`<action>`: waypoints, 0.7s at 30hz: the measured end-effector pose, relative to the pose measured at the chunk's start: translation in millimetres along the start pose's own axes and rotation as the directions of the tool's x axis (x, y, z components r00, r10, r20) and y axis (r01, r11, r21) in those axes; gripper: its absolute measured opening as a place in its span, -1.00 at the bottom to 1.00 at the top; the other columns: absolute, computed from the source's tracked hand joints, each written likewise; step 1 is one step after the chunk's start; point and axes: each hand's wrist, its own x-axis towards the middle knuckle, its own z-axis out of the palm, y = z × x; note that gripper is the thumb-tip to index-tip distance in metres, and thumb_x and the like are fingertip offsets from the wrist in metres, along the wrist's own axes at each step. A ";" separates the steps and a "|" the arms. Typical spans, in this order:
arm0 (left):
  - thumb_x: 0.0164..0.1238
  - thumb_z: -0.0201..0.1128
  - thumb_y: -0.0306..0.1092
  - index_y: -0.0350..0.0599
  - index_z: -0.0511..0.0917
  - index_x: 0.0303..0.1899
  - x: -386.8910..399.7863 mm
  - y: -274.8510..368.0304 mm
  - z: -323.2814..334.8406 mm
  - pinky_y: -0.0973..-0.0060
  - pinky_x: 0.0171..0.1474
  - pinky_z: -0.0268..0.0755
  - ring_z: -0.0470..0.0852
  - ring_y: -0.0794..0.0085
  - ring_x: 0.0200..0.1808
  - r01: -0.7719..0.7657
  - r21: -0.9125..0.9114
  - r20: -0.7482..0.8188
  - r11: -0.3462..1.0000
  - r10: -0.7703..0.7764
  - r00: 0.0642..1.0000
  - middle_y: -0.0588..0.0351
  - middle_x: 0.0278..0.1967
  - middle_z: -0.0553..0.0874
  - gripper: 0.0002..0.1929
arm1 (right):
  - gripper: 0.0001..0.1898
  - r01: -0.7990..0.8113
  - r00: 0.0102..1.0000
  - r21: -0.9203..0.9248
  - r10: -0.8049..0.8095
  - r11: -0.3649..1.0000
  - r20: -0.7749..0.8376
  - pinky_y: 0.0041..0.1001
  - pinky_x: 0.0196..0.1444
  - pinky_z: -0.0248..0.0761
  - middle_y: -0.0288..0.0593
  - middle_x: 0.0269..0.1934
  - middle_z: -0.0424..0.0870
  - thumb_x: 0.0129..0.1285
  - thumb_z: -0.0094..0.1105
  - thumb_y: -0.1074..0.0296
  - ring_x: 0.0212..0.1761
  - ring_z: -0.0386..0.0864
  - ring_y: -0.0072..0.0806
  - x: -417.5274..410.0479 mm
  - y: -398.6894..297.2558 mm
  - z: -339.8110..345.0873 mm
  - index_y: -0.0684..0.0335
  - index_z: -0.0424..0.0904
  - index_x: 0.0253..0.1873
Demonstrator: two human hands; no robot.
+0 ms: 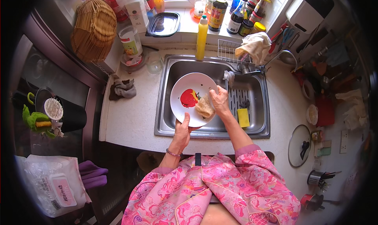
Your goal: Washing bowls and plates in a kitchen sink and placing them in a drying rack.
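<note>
Over the left basin of a steel double sink [158, 107] I hold a white plate [183, 85] with a red and yellow painted fruit design. My left hand [183, 132] grips the near rim, thumb on top. The right rim is in my right hand [220, 99], its fingers curled over the edge. A tan loofah or scrubbing pad [204, 107] lies on the plate beside my right hand, and small dark bits dot the surface. A yellow sponge [243, 117] and a dark scouring pad [244, 104] rest in the right basin.
A yellow dish soap bottle [202, 37] stands behind the sink. The faucet [260, 68] and a wire rack with a cloth [255, 48] are at back right. Grey rags [123, 88] and a glass jar [154, 62] sit left; a glass lid [299, 146] lies right.
</note>
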 end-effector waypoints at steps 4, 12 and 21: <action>0.47 -0.06 -0.08 -0.22 0.17 0.26 2.4 0.1 -3.3 0.21 -0.09 0.66 0.58 0.20 0.06 0.012 -0.050 0.009 0.999 -0.012 1.000 -0.04 0.11 0.48 -0.50 | -0.75 0.077 0.997 -0.178 -0.081 0.981 -0.014 -0.29 -0.10 0.38 0.04 -0.27 0.59 0.16 0.11 0.32 -0.24 0.54 -0.26 -7.1 -6.0 -2.1 0.35 0.57 -0.13; 0.48 -0.06 -0.11 -0.24 0.19 0.25 6.6 8.0 -9.1 0.18 -0.11 0.66 0.57 0.15 0.08 -0.005 -0.006 -0.020 1.000 0.005 1.000 -0.07 0.10 0.50 -0.52 | -0.75 0.712 0.672 -0.399 -0.396 0.578 0.626 -0.30 -0.07 0.32 -0.13 -0.10 0.52 0.12 0.22 0.30 -0.08 0.43 -0.25 -46.4 -26.9 -21.7 0.09 0.59 -0.07; 0.49 -0.06 -0.17 -0.25 0.21 0.24 18.8 11.9 -8.7 0.13 -0.14 0.67 0.60 0.10 0.03 0.012 0.104 -0.030 0.995 -0.009 1.000 -0.13 0.07 0.51 -0.55 | -0.83 0.735 0.667 -0.563 -0.557 0.379 0.496 -0.34 -0.16 0.41 -0.06 -0.24 0.50 0.00 0.13 0.41 -0.15 0.49 -0.23 -7.7 -14.9 -1.5 0.23 0.57 -0.25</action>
